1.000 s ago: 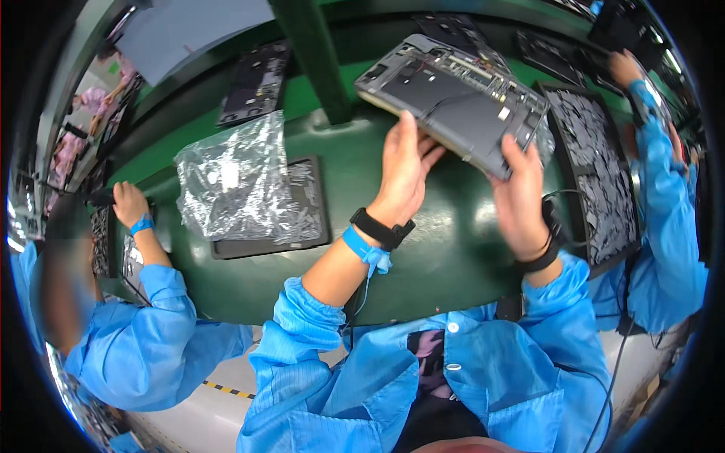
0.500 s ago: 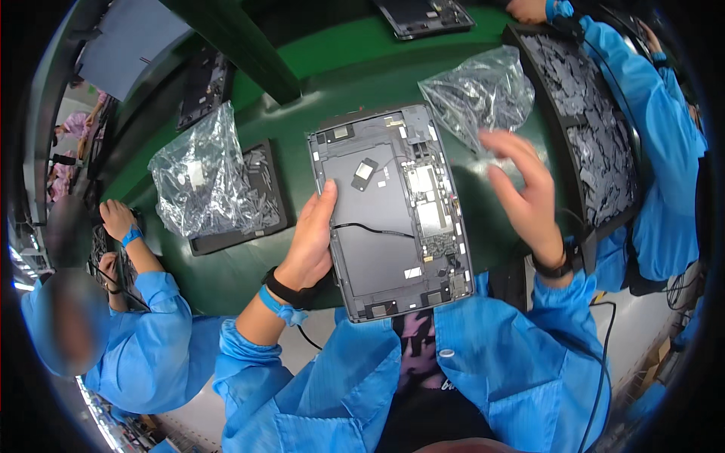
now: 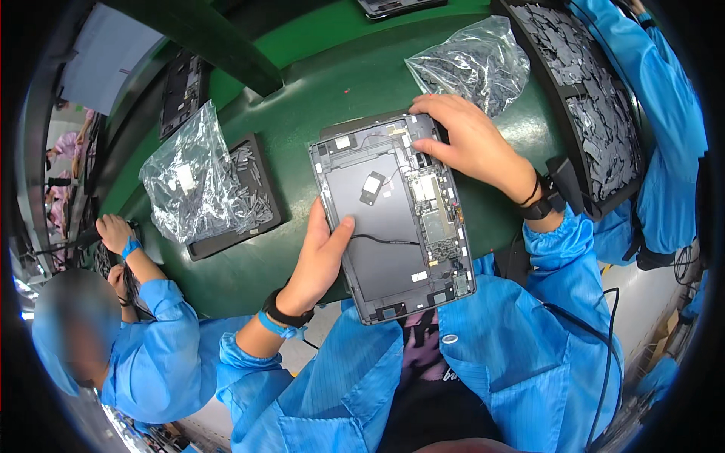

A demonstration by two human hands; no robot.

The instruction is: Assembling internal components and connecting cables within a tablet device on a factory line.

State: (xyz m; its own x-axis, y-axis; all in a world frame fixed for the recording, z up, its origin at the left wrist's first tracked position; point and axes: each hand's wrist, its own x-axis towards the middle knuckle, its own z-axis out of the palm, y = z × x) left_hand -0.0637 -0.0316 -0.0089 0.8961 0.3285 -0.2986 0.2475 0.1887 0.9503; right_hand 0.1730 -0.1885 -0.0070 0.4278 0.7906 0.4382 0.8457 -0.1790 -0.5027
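Observation:
An opened tablet housing [image 3: 377, 264] is held up over the near edge of the green table, its inner side facing me. A circuit board [image 3: 434, 219] runs along its right side, and a thin black cable crosses the bare grey middle. On that middle lies a small dark part [image 3: 371, 188] with a white patch. My left hand [image 3: 321, 260] is closed on the housing's left edge, thumb on the inside. My right hand [image 3: 476, 143] grips the far right corner between thumb and fingers; what its fingertips touch underneath is hidden.
Left on the table [image 3: 294, 136] is a dark tray [image 3: 269, 208] of small grey strips, partly under a clear plastic bag [image 3: 185, 181]. Another clear bag [image 3: 476, 64] lies behind my right hand. A black divided box [image 3: 574, 200] of grey pieces stands right. Co-workers sit on both sides.
My right hand has come left from beside the tablet housing and closed on its far right corner. My left thumb reaches farther onto the housing.

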